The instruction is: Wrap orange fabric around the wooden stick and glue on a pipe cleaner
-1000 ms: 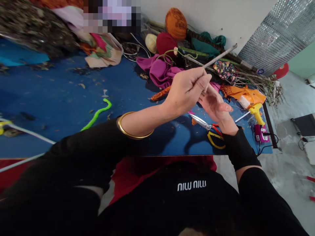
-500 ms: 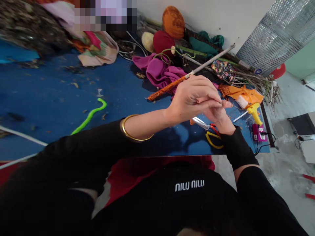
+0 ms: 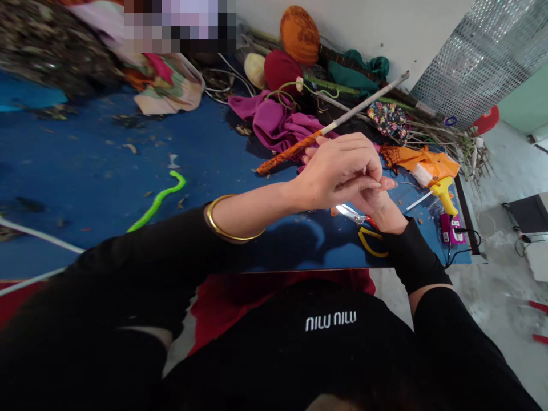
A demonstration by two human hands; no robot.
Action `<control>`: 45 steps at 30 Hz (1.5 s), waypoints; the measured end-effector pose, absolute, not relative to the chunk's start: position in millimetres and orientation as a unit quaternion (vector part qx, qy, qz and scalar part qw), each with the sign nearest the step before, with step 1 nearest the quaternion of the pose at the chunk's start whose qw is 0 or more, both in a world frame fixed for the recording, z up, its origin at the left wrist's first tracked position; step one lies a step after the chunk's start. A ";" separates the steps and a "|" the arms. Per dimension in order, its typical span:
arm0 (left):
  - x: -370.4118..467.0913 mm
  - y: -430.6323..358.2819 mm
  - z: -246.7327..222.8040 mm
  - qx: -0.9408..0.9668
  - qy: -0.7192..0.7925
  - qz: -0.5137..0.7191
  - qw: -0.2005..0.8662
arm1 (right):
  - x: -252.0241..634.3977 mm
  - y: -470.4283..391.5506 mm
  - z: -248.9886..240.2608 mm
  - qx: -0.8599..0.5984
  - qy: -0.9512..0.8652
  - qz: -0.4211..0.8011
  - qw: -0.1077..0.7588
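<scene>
A blue table [image 3: 98, 154] fills most of the view, with a pile of twigs and stems [image 3: 445, 137] along its far right side. Left of that pile, a purple cloth [image 3: 272, 123] lies bunched beneath and behind a partly wrapped stick [image 3: 289, 156]. The stick slants from near left to far right, its near-left part covered in orange material and the rest bare.

The person's left hand [image 3: 342, 174] crosses over the right hand [image 3: 368, 200], just on the near side of the stick. The left fingers are curled, with the thumb near the right thumb; whether they pinch anything cannot be told. The right hand is palm up, its fingertips showing past the left hand close to the wrap; the pictures do not show whether they grip the stick.

The step in hand looks like fine fingertip work beside the half-covered stick. The next move probably calls for a steady hold on the stick and a light, exact pinch where the covering ends.

Smaller still are an orange cloth [image 3: 443, 164] at the right, a yellow glue gun [image 3: 445, 195] nearer, and scissors [image 3: 351, 214] beneath the hands.
</scene>
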State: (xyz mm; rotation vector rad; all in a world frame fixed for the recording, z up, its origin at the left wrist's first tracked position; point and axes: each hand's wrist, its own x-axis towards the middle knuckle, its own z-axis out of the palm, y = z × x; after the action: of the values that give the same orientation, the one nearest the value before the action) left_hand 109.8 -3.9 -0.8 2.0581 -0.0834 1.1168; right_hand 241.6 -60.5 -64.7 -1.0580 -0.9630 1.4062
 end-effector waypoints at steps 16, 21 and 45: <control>96.6 -28.5 11.9 0.718 0.087 0.496 0.481 | 239.4 -68.2 -40.5 -0.386 -0.489 0.514 0.589; 93.2 -32.9 20.1 0.735 0.120 0.454 0.489 | 241.7 -66.1 -41.2 -0.375 -0.479 0.479 0.633; 97.1 -22.7 3.9 0.736 0.176 0.510 0.409 | 258.1 -64.4 -34.6 -0.450 -0.482 0.406 0.632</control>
State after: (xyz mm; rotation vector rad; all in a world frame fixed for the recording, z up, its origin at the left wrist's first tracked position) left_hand 97.1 -22.7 3.9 1.8556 0.4437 1.2843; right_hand 258.1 -64.4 -34.6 -1.0305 -1.1033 0.9290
